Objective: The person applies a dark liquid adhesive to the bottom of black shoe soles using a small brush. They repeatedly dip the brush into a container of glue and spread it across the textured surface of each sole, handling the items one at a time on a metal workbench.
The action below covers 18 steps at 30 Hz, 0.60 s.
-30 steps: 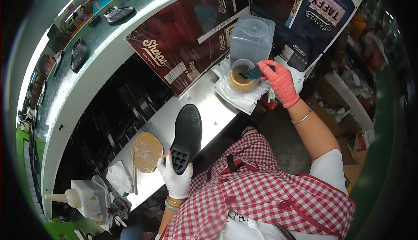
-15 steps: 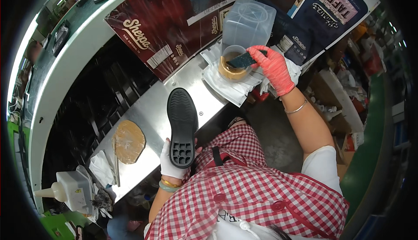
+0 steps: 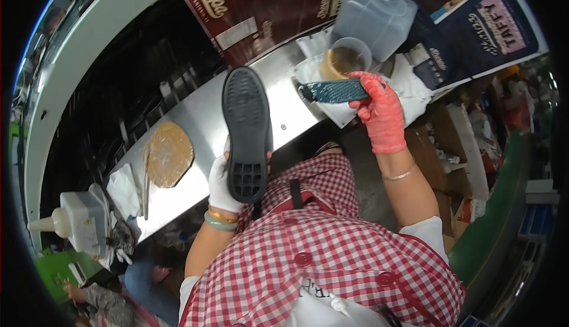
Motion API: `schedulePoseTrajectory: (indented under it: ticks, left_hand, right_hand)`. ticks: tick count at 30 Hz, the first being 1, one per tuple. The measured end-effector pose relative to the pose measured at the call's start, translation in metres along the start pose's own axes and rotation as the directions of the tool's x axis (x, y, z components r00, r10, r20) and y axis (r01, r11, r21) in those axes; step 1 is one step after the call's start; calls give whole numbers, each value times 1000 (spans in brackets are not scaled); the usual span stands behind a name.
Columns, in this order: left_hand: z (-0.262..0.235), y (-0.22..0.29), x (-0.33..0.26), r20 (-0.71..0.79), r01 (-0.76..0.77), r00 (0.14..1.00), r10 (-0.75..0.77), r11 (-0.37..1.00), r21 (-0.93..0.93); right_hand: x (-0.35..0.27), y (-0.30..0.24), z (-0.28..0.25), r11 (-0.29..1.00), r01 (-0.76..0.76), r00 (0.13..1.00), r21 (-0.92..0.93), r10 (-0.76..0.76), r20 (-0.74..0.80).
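My left hand (image 3: 224, 180), in a white glove with bare fingertips, grips a black shoe sole (image 3: 246, 131) by its heel end. The sole stands with its toe away from me, and the heel shows a grid of square hollows. My right hand (image 3: 382, 113), in a pinkish-red glove, pinches a flat dark teal brush (image 3: 338, 91) by its right end. Its black, wet-looking tip points left. Just beyond the brush sits a clear plastic cup (image 3: 360, 47) with tan tape around it and a brownish substance inside.
A translucent plastic container (image 3: 379, 16) leans behind the cup, near white papers (image 3: 415, 87). On the metal bench (image 3: 204, 110) lie a brown flat pad (image 3: 170, 155) and a thin stick (image 3: 146, 179). A white squeeze bottle (image 3: 83, 220) stands at left. Printed boxes (image 3: 237, 7) stand behind.
My right hand has drawn the brush out of the cup and brought it nearer and slightly right, now lying level. My left hand has raised the sole a little away from me. The view has shifted.
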<state>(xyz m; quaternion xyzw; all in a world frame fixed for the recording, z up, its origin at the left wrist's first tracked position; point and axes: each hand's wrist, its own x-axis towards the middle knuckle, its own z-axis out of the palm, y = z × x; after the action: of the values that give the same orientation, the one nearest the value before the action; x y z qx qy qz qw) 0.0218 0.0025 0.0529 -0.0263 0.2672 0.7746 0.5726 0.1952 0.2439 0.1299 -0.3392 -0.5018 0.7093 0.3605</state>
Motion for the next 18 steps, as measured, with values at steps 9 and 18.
schedulePoseTrajectory:
  ticks: [9, 18]
  left_hand:
    - [21, 6, -15, 159, -79, 986, 59, 989, 123]
    - [18, 11, -19, 114, -45, 993, 37, 996, 71]
  right_hand:
    - [-51, 11, 100, 996, -51, 981, -75, 64, 182]
    - [-63, 12, 104, 974, -74, 970, -213, 120, 210]
